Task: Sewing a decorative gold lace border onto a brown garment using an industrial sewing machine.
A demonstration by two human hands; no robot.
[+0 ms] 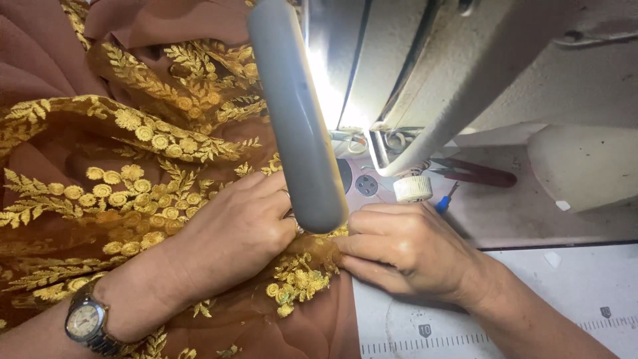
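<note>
Nearest, a wristwatch [85, 321] sits on the left wrist. The left hand [229, 236] lies curled on the fabric [133, 193], fingers pressing it down; the right hand [405, 249] pinches its edge with closed fingers. The fabric is brown net with gold flower and leaf embroidery, heaped left across the counter [565, 292]. Beyond, a grey tube [296, 113] hangs before the sewing machine [465, 73], with red scissors [482, 175] far right.
</note>
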